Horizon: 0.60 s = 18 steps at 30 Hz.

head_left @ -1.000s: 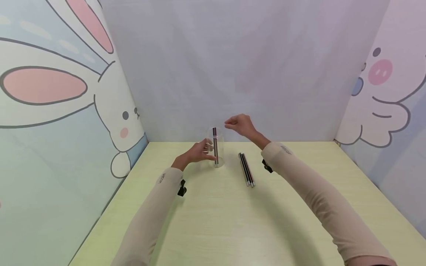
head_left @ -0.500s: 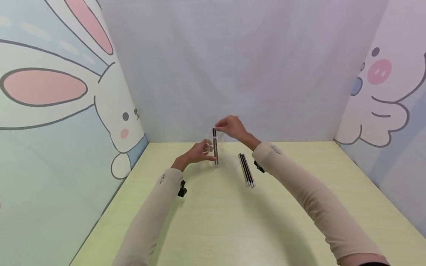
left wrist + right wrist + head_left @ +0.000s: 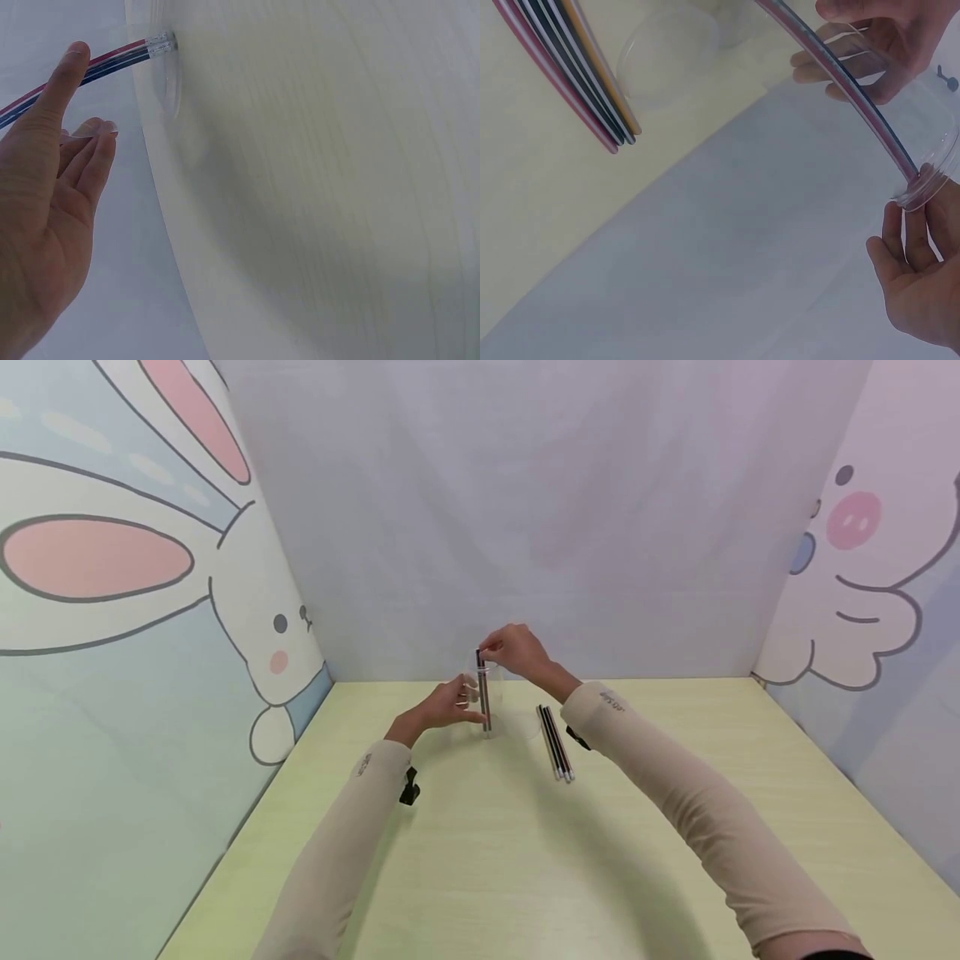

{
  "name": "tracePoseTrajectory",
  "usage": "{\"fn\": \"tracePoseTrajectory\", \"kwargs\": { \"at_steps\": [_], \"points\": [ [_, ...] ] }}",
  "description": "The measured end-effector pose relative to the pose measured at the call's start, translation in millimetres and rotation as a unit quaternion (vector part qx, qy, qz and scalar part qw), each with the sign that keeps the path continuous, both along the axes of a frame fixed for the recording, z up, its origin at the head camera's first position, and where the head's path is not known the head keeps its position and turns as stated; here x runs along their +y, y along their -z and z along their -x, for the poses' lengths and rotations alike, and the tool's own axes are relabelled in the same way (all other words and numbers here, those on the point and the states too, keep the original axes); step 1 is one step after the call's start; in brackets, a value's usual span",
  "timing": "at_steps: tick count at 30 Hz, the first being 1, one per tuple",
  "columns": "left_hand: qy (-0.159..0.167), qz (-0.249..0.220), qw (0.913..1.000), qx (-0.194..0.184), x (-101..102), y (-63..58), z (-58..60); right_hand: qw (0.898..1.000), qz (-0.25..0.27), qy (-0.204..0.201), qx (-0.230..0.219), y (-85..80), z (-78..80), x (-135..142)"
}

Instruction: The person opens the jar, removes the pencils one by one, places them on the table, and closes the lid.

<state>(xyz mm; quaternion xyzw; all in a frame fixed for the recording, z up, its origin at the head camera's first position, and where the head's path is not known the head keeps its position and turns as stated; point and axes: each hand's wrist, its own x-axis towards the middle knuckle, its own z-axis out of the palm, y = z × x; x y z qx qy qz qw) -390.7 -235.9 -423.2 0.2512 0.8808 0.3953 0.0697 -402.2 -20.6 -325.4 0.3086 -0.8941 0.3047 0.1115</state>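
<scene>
A clear cylindrical container (image 3: 496, 683) stands upright toward the back of the table, holding dark and red pencils (image 3: 485, 702). Its wall lies between the curled fingers and thumb of my left hand (image 3: 444, 703), which grips it from the left side. In the left wrist view, the pencils' ferrule ends (image 3: 160, 46) are down at the container's base. My right hand (image 3: 517, 649) is at the open top, fingertips pinching the pencils' upper ends. The right wrist view has the right hand (image 3: 926, 289) right at the rim, partly inside it.
Several pencils (image 3: 555, 743) lie side by side on the table, right of the container. Between them and the container is a clear round lid (image 3: 667, 52), lying flat. A pale curtain (image 3: 600, 527) rises behind the table, with cartoon-printed walls on both sides.
My right hand has moved left and slightly down, from beside the container to the pencils' tops at its rim. The left hand has kept its grip on the container.
</scene>
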Motion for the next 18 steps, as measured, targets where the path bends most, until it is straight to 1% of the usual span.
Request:
{"fn": "tracePoseTrajectory", "kwargs": {
  "at_steps": [7, 14, 18],
  "points": [
    [-0.003, -0.009, 0.9999, -0.004, -1, 1.7, 2.2, 1.000, 0.016, -0.010, -0.002, 1.8, -1.9, -1],
    [-0.006, -0.007, 1.0000, -0.004, 1, 0.9, 1.7, 1.000, 0.025, -0.008, -0.007, 8.1, -1.0, 1],
    [-0.008, -0.006, 0.9999, -0.006, 3, 0.8, 1.0, 0.999, 0.036, -0.016, 0.000, 10.1, 0.7, 3]
  ]
}}
